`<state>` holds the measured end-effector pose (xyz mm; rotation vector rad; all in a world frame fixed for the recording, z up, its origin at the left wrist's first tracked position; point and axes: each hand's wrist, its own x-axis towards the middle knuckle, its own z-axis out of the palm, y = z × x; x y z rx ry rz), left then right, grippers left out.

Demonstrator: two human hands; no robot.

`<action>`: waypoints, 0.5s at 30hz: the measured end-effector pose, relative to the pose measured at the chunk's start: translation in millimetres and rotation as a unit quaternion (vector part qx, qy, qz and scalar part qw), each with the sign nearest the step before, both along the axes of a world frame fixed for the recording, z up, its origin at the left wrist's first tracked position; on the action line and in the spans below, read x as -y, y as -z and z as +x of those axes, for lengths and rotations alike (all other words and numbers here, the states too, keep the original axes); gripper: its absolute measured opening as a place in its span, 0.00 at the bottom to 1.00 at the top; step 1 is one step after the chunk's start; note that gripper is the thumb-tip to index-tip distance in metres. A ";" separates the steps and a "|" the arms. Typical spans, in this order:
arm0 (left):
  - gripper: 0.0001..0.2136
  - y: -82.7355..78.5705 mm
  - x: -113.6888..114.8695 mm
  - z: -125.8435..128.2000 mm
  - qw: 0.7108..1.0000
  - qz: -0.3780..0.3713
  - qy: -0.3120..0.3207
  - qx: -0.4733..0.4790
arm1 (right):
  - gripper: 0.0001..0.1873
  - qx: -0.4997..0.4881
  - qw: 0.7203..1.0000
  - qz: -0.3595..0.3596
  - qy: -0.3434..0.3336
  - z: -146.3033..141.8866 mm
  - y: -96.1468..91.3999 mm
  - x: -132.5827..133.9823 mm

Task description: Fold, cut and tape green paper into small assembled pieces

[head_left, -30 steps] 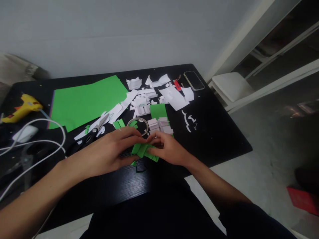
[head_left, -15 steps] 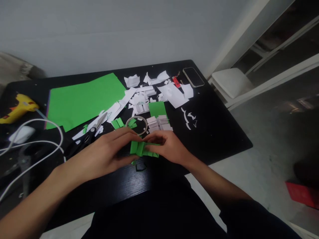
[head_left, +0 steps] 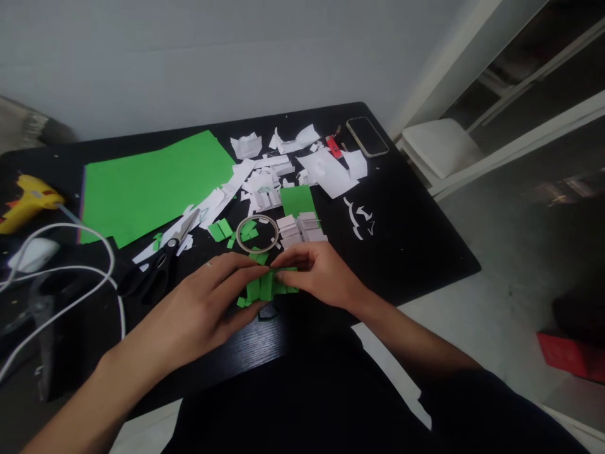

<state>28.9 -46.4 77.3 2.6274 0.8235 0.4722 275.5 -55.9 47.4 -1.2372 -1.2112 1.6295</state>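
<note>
My left hand (head_left: 215,293) grips the left side of a folded green paper piece (head_left: 259,287), thumb below and fingers above. On its right side my right hand (head_left: 319,274) pinches the same piece between thumb and fingertips, which partly hide it. Just beyond the hands lie a thin ring (head_left: 238,241), with green paper scraps (head_left: 248,229) inside it, and a stack of folded white paper pieces (head_left: 309,226). A green paper rectangle (head_left: 297,199) is behind that stack. To the left of the ring rests another folded green piece (head_left: 220,230).
Black-handled scissors (head_left: 163,265) lie left of my hands, near a white cable (head_left: 113,265) and a yellow glue gun (head_left: 35,198). A large green sheet (head_left: 151,186) covers the back left. White paper scraps (head_left: 265,180), a red item (head_left: 333,147) and a phone (head_left: 367,137) are farther back.
Both hands still hold the green paper piece, which has shifted slightly and shows a little differently between the fingers. The camera view has moved slightly, uncovering more of the ring.
</note>
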 end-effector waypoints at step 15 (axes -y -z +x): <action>0.19 -3.7 8.9 7.8 0.998 0.060 -0.032 -0.011 | 0.08 0.037 0.998 0.033 0.033 -4.1 -7.8 3.0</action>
